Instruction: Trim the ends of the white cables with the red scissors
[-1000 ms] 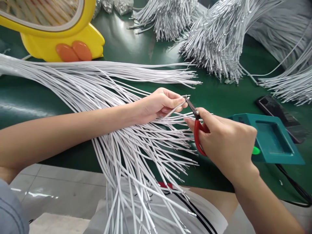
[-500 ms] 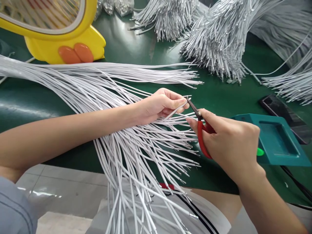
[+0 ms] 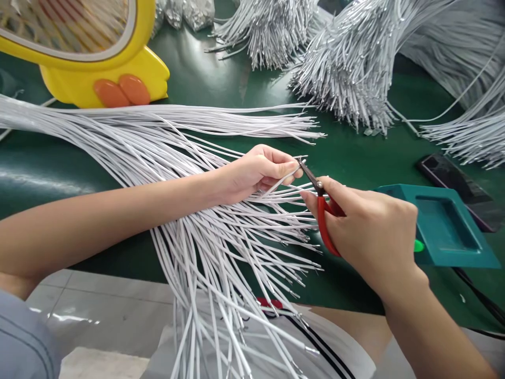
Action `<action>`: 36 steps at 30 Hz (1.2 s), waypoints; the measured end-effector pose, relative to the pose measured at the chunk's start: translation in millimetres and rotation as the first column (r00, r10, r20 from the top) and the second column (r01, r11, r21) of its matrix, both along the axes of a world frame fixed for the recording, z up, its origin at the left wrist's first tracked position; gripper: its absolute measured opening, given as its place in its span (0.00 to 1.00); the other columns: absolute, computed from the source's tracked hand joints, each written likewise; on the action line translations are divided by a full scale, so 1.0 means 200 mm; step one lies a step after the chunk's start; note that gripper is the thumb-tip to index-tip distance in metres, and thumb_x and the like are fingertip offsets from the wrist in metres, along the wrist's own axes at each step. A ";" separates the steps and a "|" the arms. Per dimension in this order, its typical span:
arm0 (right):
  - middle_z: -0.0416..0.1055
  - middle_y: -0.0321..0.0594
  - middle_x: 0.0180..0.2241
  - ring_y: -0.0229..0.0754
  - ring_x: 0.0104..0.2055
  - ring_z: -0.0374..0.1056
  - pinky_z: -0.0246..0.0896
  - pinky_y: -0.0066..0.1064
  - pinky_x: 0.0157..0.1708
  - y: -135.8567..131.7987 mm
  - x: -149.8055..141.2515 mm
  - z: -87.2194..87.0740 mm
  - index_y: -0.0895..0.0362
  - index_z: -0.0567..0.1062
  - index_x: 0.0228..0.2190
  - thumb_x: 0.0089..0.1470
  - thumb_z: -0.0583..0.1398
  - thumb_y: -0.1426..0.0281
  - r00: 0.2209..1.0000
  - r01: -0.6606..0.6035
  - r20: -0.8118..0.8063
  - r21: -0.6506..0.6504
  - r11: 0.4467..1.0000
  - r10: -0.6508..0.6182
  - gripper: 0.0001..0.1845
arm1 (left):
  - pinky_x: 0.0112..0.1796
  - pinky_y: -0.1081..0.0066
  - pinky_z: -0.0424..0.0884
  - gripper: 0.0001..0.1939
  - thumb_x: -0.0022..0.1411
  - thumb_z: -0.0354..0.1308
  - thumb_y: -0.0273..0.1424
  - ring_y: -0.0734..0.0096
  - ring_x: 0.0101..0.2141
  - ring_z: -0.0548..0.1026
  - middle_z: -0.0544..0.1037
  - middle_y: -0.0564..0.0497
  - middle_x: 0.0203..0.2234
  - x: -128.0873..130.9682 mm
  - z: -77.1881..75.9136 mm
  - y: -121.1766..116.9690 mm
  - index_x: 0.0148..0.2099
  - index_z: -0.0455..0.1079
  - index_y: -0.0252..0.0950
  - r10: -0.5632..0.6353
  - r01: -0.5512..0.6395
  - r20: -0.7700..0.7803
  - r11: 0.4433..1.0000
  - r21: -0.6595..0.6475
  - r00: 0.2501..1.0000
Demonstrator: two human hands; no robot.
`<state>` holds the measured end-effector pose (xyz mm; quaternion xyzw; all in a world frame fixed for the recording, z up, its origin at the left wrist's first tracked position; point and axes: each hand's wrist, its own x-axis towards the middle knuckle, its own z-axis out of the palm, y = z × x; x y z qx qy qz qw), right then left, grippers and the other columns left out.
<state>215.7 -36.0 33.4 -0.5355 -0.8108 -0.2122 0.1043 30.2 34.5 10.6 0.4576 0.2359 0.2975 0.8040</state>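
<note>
Between the thumb and fingers of my left hand [image 3: 262, 171] a white wire [image 3: 281, 181] is pinched near its end. My right hand [image 3: 369, 223] grips a pair of red-handled scissors [image 3: 326, 226], whose dark blade tips meet the wire's end just past my left fingertips. Whether the blades are fully closed is too small to tell. Under my left forearm spreads a fanned bundle of white wires [image 3: 213, 237], many with bare metallic tips, some hanging over the table's front edge. A flatter group of white wires [image 3: 244, 121] lies beyond my left hand.
A yellow fan [image 3: 114, 79] with orange feet stands back left. Thick bundles of grey-white wires [image 3: 343, 73] lie across the far side of the green table [image 3: 221, 68]. Right of my right hand are a teal device [image 3: 445, 226] and a dark phone [image 3: 460, 189]. Clear bags [image 3: 199, 13] sit at the back.
The view shifts slightly. Both hands keep nearly the same pose, with the scissor tips staying at the wire's end.
</note>
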 end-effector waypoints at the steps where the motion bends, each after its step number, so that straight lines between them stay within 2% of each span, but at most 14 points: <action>1: 0.61 0.33 0.11 0.35 0.16 0.54 0.37 0.27 0.20 0.00 0.00 0.00 0.56 0.75 0.29 0.56 0.56 0.58 1.000 -0.005 0.009 0.006 1.000 0.005 0.15 | 0.20 0.79 0.48 0.15 0.62 0.53 0.25 0.85 0.18 0.51 0.62 0.55 0.18 0.00 0.00 0.00 0.23 0.66 0.29 0.002 -0.002 -0.005 1.000 0.004 1.000; 7: 0.62 0.33 0.11 0.33 0.14 0.52 0.38 0.27 0.18 0.00 0.00 -0.01 0.57 0.76 0.30 0.57 0.56 0.59 0.996 -0.017 -0.087 -0.023 1.000 0.015 0.16 | 0.20 0.80 0.50 0.13 0.61 0.54 0.27 0.85 0.17 0.53 0.62 0.55 0.18 0.00 0.00 0.00 0.24 0.68 0.29 0.022 -0.022 -0.011 1.000 0.014 1.000; 11: 0.65 0.33 0.14 0.32 0.16 0.54 0.44 0.26 0.19 0.02 0.01 -0.02 0.56 0.76 0.33 0.55 0.58 0.59 0.966 0.029 -0.257 -0.002 1.000 -0.028 0.14 | 0.19 0.80 0.52 0.12 0.61 0.56 0.28 0.85 0.18 0.56 0.64 0.55 0.18 0.00 0.00 0.00 0.26 0.70 0.29 0.049 -0.049 0.011 0.999 -0.006 0.999; 14: 0.68 0.33 0.17 0.32 0.18 0.59 0.51 0.25 0.20 0.02 0.01 -0.02 0.56 0.76 0.33 0.52 0.61 0.61 0.898 0.041 -0.439 0.058 0.997 -0.012 0.12 | 0.22 0.81 0.58 0.11 0.60 0.57 0.28 0.84 0.19 0.62 0.66 0.54 0.18 0.00 0.01 0.00 0.26 0.70 0.28 0.067 -0.067 0.047 0.998 0.008 0.997; 16: 0.70 0.34 0.19 0.34 0.20 0.64 0.57 0.25 0.23 0.02 0.01 0.00 0.56 0.76 0.33 0.51 0.62 0.63 0.790 0.036 -0.613 0.076 0.996 0.018 0.09 | 0.23 0.79 0.63 0.09 0.58 0.58 0.29 0.81 0.20 0.67 0.68 0.54 0.17 0.00 0.01 -0.01 0.27 0.70 0.28 0.059 -0.062 0.068 0.998 0.032 0.996; 17: 0.72 0.35 0.22 0.35 0.22 0.66 0.60 0.26 0.25 0.01 0.01 0.00 0.56 0.75 0.33 0.51 0.62 0.65 0.705 0.024 -0.708 0.078 0.997 0.039 0.08 | 0.22 0.78 0.63 0.09 0.57 0.60 0.30 0.79 0.19 0.68 0.68 0.54 0.16 0.00 0.02 -0.02 0.28 0.69 0.28 0.052 -0.055 0.060 0.997 0.048 0.997; 20: 0.74 0.39 0.28 0.40 0.31 0.72 0.67 0.32 0.32 0.02 0.01 0.02 0.56 0.73 0.35 0.53 0.60 0.67 0.377 -0.058 -0.918 0.111 0.992 0.125 0.07 | 0.16 0.80 0.58 0.12 0.55 0.62 0.33 0.81 0.14 0.64 0.66 0.56 0.15 0.02 0.07 -0.07 0.29 0.68 0.28 0.031 -0.027 -0.028 0.992 0.125 0.999; 22: 0.72 0.38 0.26 0.39 0.29 0.71 0.68 0.33 0.30 0.03 0.01 0.02 0.57 0.72 0.35 0.55 0.58 0.67 0.178 -0.053 -0.966 0.183 0.982 0.190 0.07 | 0.16 0.80 0.57 0.12 0.56 0.60 0.34 0.83 0.13 0.62 0.64 0.57 0.15 0.03 0.12 -0.11 0.31 0.69 0.27 0.028 -0.012 -0.074 0.977 0.214 0.997; 23: 0.72 0.37 0.25 0.38 0.27 0.70 0.67 0.32 0.28 0.03 0.02 0.01 0.57 0.72 0.35 0.55 0.58 0.67 0.129 -0.039 -0.969 0.209 0.977 0.212 0.07 | 0.16 0.80 0.58 0.12 0.57 0.60 0.34 0.83 0.14 0.62 0.64 0.57 0.15 0.03 0.14 -0.13 0.32 0.70 0.27 0.020 0.004 -0.087 0.965 0.264 0.996; 25: 0.72 0.37 0.25 0.37 0.26 0.69 0.67 0.32 0.28 0.03 0.03 -0.01 0.57 0.72 0.36 0.54 0.58 0.68 0.131 -0.015 -0.959 0.250 0.968 0.250 0.08 | 0.18 0.79 0.60 0.11 0.59 0.58 0.33 0.82 0.16 0.63 0.65 0.56 0.18 0.03 0.19 -0.18 0.33 0.70 0.27 -0.005 0.048 -0.115 0.926 0.373 0.993; 27: 0.73 0.37 0.26 0.37 0.25 0.69 0.68 0.34 0.30 0.02 0.03 -0.04 0.57 0.72 0.37 0.53 0.59 0.69 0.183 -0.021 -0.948 0.262 0.965 0.262 0.08 | 0.21 0.78 0.62 0.10 0.60 0.56 0.31 0.81 0.19 0.64 0.68 0.53 0.21 0.03 0.23 -0.22 0.32 0.70 0.28 -0.017 0.099 -0.155 0.839 0.536 0.988; 28: 0.73 0.37 0.26 0.37 0.25 0.68 0.68 0.34 0.31 0.01 0.03 -0.05 0.56 0.73 0.37 0.52 0.59 0.69 0.205 -0.038 -0.943 0.261 0.965 0.263 0.08 | 0.22 0.78 0.63 0.09 0.60 0.56 0.30 0.80 0.21 0.64 0.69 0.52 0.22 0.03 0.25 -0.25 0.31 0.70 0.29 -0.018 0.128 -0.178 0.767 0.629 0.984; 32: 0.73 0.37 0.25 0.38 0.24 0.69 0.68 0.34 0.28 0.00 0.03 -0.10 0.55 0.74 0.35 0.50 0.60 0.71 0.220 -0.071 -0.935 0.268 0.961 0.277 0.08 | 0.27 0.76 0.65 0.07 0.62 0.52 0.27 0.78 0.25 0.67 0.73 0.50 0.26 0.03 0.28 -0.33 0.34 0.70 0.31 -0.020 0.254 -0.267 0.377 0.891 0.964; 36: 0.74 0.37 0.24 0.40 0.25 0.70 0.69 0.36 0.27 0.02 0.04 -0.10 0.55 0.74 0.36 0.50 0.60 0.71 0.205 -0.063 -0.931 0.297 0.953 0.304 0.08 | 0.17 0.72 0.55 0.11 0.65 0.48 0.34 0.76 0.20 0.65 0.73 0.52 0.26 0.02 0.26 -0.42 0.34 0.68 0.35 0.101 0.366 -0.361 -0.031 0.930 0.927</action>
